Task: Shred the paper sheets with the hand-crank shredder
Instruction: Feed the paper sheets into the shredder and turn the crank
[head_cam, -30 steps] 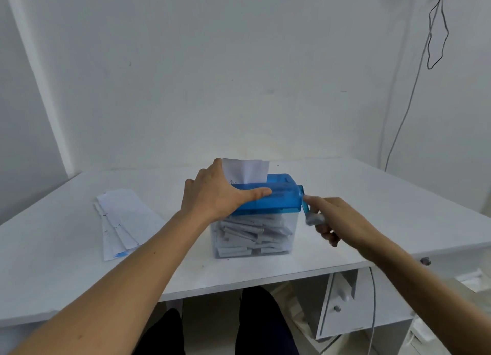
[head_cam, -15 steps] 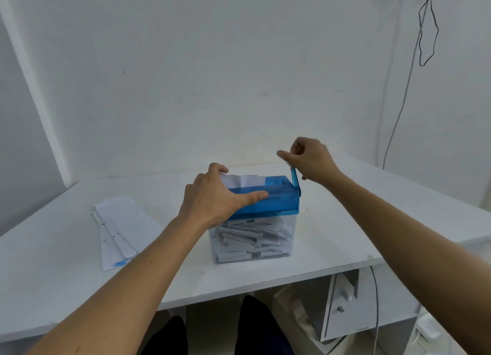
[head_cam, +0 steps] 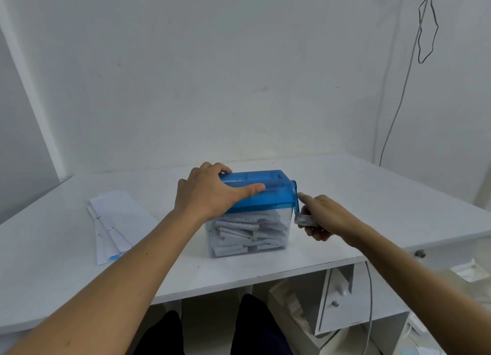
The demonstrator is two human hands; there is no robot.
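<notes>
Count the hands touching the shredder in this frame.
2. The left hand holds the blue top of the shredder at its left end; the right hand grips the crank handle on its right side. Neither is hidden.

Shredder (head_cam: 265,195) at desk (head_cam: 372,195) ctr, sheets (head_cam: 117,216) to its L, crank (head_cam: 295,198) on its R, strips (head_cam: 247,232) inside.

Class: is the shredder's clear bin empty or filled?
Filled, nearly to the top: shredded paper shows through the clear bin, stacked almost up to the blue lid.
</notes>
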